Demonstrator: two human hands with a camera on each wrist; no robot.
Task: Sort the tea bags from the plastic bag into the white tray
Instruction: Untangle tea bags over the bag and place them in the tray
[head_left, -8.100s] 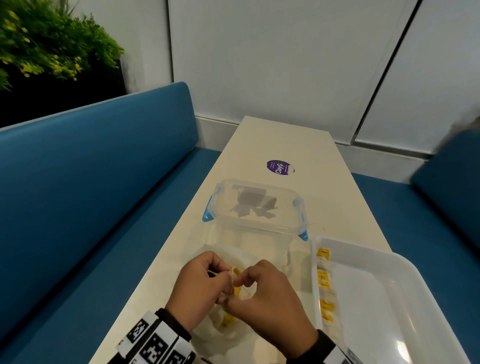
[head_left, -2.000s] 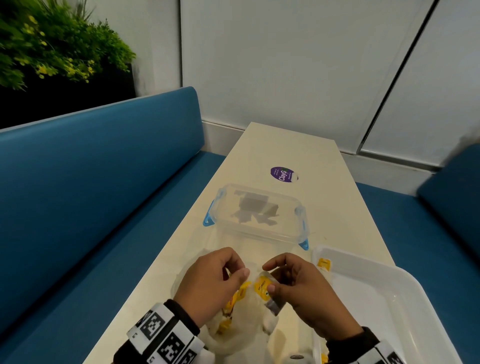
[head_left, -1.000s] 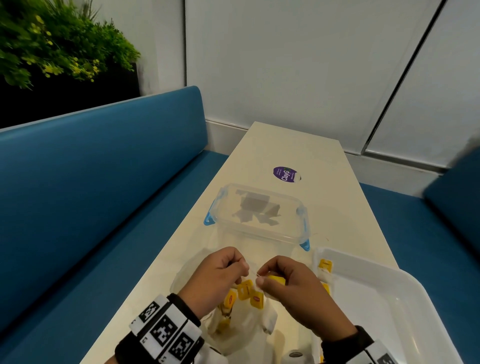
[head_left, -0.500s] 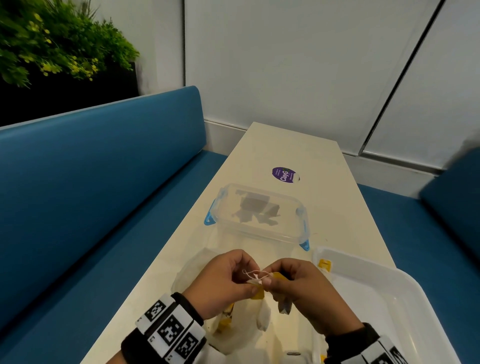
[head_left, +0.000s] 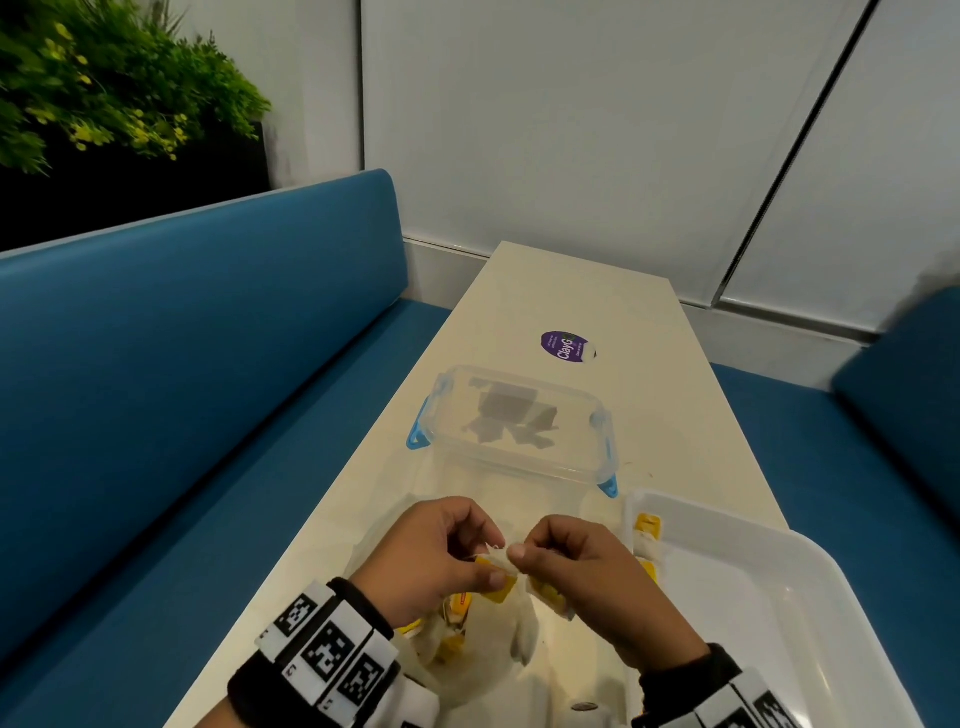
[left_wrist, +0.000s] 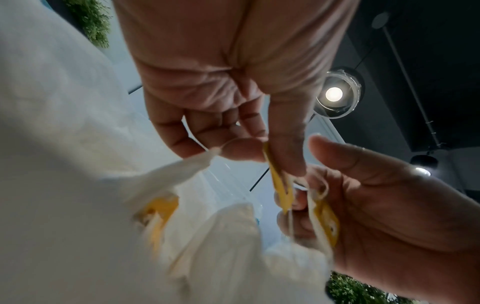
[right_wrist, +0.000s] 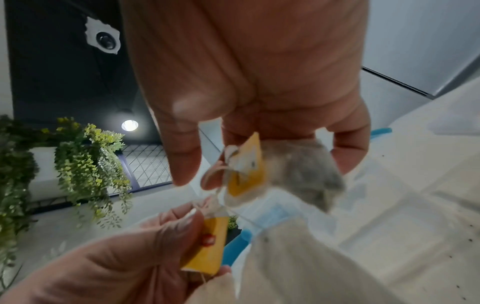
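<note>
Both hands meet over the clear plastic bag (head_left: 470, 644), which lies on the table with several yellow-tagged tea bags inside. My left hand (head_left: 488, 566) pinches a yellow tea bag tag (right_wrist: 210, 244) between thumb and fingers. My right hand (head_left: 522, 553) pinches another tea bag (right_wrist: 301, 174) with its own yellow tag (right_wrist: 246, 168). A thin white string (head_left: 493, 546) runs between the two hands. The white tray (head_left: 789, 613) stands at the right, with a few tea bags (head_left: 647, 538) along its left wall.
A clear lidded box (head_left: 514, 423) with blue clips stands just beyond the hands. A purple sticker (head_left: 566, 347) lies farther up the narrow table. Blue benches run along both sides, and a plant (head_left: 104, 88) sits at the back left.
The hands have drawn closer together and risen slightly above the bag. The loose loop of string seen half a second ago is now short between the fingertips.
</note>
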